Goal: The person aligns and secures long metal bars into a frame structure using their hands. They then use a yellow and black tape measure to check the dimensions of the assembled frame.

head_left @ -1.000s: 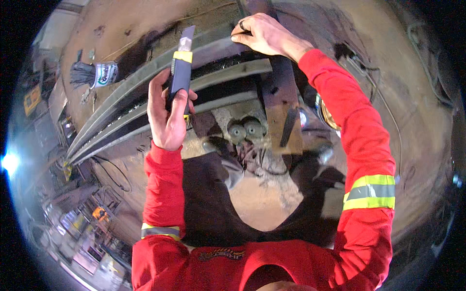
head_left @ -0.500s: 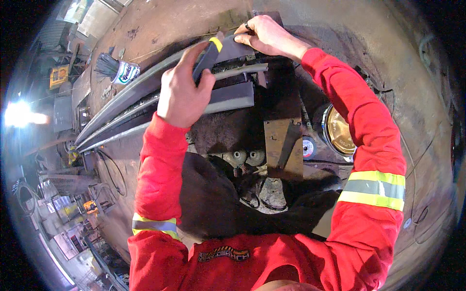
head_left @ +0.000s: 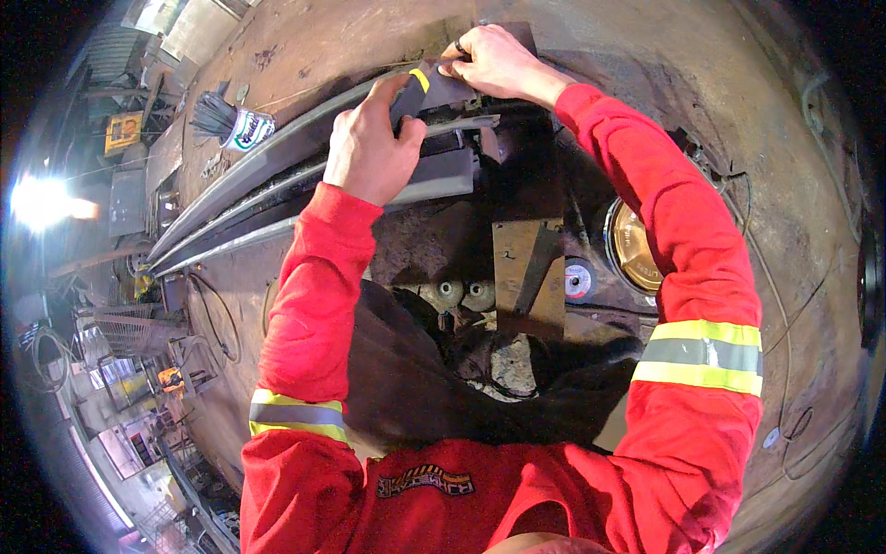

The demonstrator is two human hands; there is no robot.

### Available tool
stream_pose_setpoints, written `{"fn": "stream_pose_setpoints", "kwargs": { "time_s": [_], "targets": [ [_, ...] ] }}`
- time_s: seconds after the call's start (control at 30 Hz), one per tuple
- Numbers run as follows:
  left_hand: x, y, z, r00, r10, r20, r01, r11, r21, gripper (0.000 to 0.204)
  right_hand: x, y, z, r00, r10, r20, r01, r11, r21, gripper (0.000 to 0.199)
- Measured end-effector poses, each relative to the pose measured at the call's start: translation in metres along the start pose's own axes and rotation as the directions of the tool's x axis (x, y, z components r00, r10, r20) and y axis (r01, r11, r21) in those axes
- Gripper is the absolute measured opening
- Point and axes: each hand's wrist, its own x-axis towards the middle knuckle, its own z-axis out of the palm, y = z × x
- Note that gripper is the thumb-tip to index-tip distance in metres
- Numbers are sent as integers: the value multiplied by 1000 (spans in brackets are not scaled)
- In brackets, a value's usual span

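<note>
My left hand (head_left: 371, 152) is wrapped round a dark, blocky hand tool (head_left: 404, 102) with a yellow band at its far end. Its front end sits at the upper long grey metal bar (head_left: 300, 138), close to my right hand. My right hand (head_left: 501, 61) is closed in a pinch at that bar's near-right end, a dark ring on one finger. Whatever its fingertips hold is hidden. Below lies another grey bar (head_left: 443, 177), roughly parallel, and the bars run off to the far left.
A white tub of dark rods (head_left: 251, 129) stands beyond the bars. Nearer me are a brown plate (head_left: 512, 242) with a dark wedge-shaped piece, a flat disc (head_left: 578, 280) and a round gold-coloured lid (head_left: 633, 245). Cables (head_left: 217, 319) lie on the floor. A bright light (head_left: 41, 203) shines at left.
My left hand and the tool have moved slightly right and up, closer to my right hand. The right hand has shifted a little left. The whole view has also shifted slightly.
</note>
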Motion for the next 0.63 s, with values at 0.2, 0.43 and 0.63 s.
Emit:
{"fn": "stream_pose_setpoints", "kwargs": {
  "time_s": [0.2, 0.43, 0.63],
  "targets": [
    [1, 2, 3, 1000, -18, 0, 18, 1000, 10, 39, 1, 1, 1, 1000, 6, 7, -6, 1000, 17, 25],
    [1, 3, 7, 1000, -13, -1, 13, 998, 69, 39, 1, 1, 2, 1000, 4, 7, -4, 1000, -2, 25],
    [4, 7, 7, 996, -80, 50, 70, 983, 167, 41, 1, -2, -3, 999, 11, 50, -11, 1000, -6, 27]
  ]
}}
